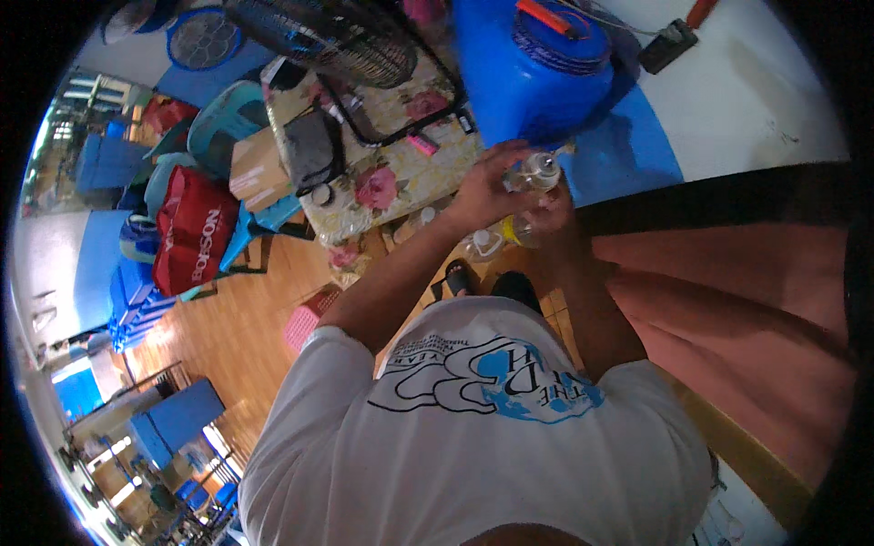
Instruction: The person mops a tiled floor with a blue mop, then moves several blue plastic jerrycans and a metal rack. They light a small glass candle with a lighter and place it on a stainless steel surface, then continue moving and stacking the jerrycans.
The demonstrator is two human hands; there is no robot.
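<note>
My left hand (487, 187) is curled over the top of a clear plastic bottle (537, 173), fingers wrapped round its neck and cap. My right hand (546, 218) is closed round the same bottle lower down, from beneath, so I hold it with both hands in front of my chest, just before the big blue drum (528, 73). Below my hands, a second clear bottle (482, 244) sits lower down over the wooden floor (237, 328). To my left the table with the floral cloth (391, 173) carries a black fan (337, 41)
</note>
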